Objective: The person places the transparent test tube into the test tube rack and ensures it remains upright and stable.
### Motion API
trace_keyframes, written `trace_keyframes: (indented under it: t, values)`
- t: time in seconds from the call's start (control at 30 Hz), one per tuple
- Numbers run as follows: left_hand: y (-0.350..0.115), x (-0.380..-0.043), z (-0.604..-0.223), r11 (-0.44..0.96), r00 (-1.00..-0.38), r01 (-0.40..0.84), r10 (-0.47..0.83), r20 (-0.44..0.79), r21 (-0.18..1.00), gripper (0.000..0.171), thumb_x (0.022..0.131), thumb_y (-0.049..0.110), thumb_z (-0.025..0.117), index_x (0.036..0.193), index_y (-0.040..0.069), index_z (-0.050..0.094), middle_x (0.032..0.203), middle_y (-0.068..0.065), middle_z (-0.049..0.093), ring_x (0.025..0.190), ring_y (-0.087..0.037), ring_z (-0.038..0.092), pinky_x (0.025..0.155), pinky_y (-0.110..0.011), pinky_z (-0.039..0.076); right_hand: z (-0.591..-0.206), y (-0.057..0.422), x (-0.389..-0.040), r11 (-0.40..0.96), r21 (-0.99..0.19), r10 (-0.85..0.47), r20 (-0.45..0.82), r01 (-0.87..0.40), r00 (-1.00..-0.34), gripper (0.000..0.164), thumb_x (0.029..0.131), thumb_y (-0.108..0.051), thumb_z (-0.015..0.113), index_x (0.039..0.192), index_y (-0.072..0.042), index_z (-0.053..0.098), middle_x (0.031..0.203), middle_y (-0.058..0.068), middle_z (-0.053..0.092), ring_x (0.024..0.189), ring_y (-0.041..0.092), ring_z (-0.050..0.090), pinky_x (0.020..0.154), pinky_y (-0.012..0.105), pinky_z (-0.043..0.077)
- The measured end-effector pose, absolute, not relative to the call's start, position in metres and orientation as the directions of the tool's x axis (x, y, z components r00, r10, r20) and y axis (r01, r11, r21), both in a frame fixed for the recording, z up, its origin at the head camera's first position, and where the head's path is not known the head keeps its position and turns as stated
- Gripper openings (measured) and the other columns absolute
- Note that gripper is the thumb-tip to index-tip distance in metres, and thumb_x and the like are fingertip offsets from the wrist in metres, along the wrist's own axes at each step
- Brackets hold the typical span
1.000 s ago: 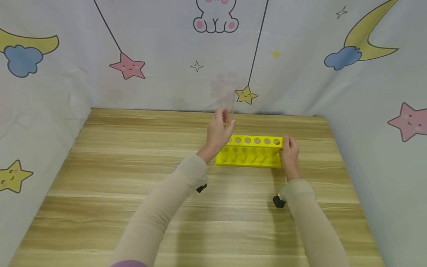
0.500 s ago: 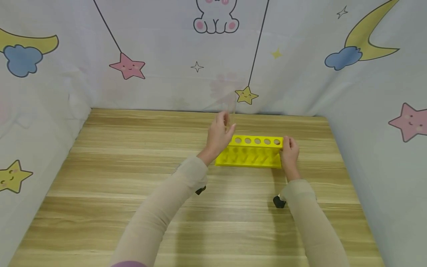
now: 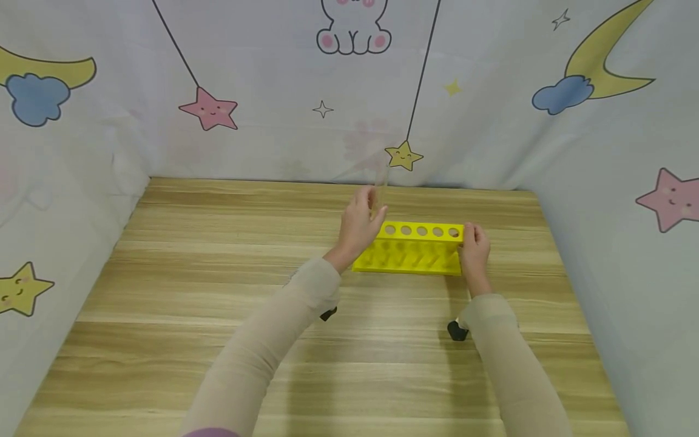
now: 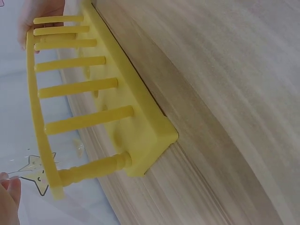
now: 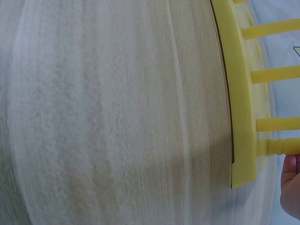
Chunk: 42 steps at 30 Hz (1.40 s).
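A yellow test tube rack (image 3: 406,238) stands upright on the table, with a row of round holes along its top plate. My left hand (image 3: 358,226) pinches a clear test tube (image 3: 381,187) and holds it upright over the rack's left end. That hand hides the leftmost hole, and the tube's lower part is behind the thumb. At the rack's other end, my right hand (image 3: 475,252) grips the top corner and end post. The left wrist view shows the rack's pegs (image 4: 77,87) and, at its edge, the left fingertips (image 4: 10,199) beside the top plate.
The wood-grain table (image 3: 218,243) extends on all sides of the rack. White cloth (image 3: 273,145) printed with stars and moons hangs behind and at both sides. Small black pieces (image 3: 457,331) show under the sleeves near both wrists.
My left hand has come down slightly and a touch to the right, bringing the test tube lower. My right hand and the rack have stayed in place.
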<state>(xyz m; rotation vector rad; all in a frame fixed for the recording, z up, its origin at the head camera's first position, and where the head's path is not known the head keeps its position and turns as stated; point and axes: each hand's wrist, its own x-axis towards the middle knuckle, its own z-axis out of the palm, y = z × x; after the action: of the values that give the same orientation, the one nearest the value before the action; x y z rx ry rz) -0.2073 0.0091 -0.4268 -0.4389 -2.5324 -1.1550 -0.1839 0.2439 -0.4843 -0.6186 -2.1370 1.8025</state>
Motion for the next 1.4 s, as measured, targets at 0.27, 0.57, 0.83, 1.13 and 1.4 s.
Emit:
trace_keyframes:
  t: [0.27,0.57,0.83,1.13,1.4]
  values:
    - [0.010,-0.206,-0.432,0.638,-0.896,0.408,0.141,0.422,0.653,0.030,0.085,0.019,0.058,0.106,0.003,0.043,0.085,-0.008,0.049,0.074,-0.017,0.048,0.063,-0.023,0.046,-0.494,0.248,-0.188,0.152,-0.979,0.504,-0.042,0.137,-0.863,0.024,0.092,-0.033,0.041,0.079,-0.016,0.051,0.072,-0.006,0.048,0.067,0.009,0.042,0.057,0.015,0.038]
    - [0.010,-0.203,-0.434,0.637,-0.903,0.399,0.146,0.405,0.660,0.031,0.085,0.019,0.058,0.107,0.003,0.043,0.088,-0.008,0.050,0.077,-0.018,0.048,0.066,-0.026,0.045,-0.493,0.246,-0.187,0.155,-0.976,0.509,-0.051,0.150,-0.859,0.024,0.092,-0.032,0.040,0.079,-0.016,0.051,0.071,-0.007,0.048,0.066,0.009,0.042,0.056,0.014,0.038]
    - [0.010,-0.203,-0.439,0.642,-0.900,0.404,0.151,0.409,0.651,0.032,0.084,0.019,0.058,0.107,0.003,0.042,0.087,-0.009,0.048,0.076,-0.018,0.046,0.065,-0.026,0.044,-0.492,0.246,-0.187,0.154,-0.976,0.507,-0.058,0.157,-0.860,0.023,0.093,-0.030,0.040,0.079,-0.016,0.050,0.071,-0.006,0.047,0.065,0.009,0.041,0.054,0.014,0.037]
    - [0.011,-0.202,-0.440,0.648,-0.907,0.391,0.150,0.394,0.654,0.031,0.083,0.016,0.060,0.105,0.003,0.042,0.086,-0.008,0.047,0.075,-0.018,0.045,0.064,-0.026,0.043,-0.493,0.247,-0.188,0.175,-0.976,0.499,-0.024,0.127,-0.866,0.025,0.093,-0.030,0.039,0.080,-0.013,0.051,0.070,-0.008,0.049,0.066,0.007,0.043,0.057,0.015,0.039]
    - [0.012,-0.201,-0.445,0.649,-0.903,0.393,0.138,0.408,0.651,0.030,0.082,0.015,0.062,0.101,0.003,0.042,0.083,-0.007,0.046,0.073,-0.018,0.045,0.063,-0.025,0.042,-0.492,0.247,-0.187,0.176,-0.977,0.496,-0.020,0.123,-0.868,0.027,0.093,-0.034,0.039,0.080,-0.014,0.051,0.071,-0.008,0.049,0.066,0.007,0.043,0.057,0.015,0.038]
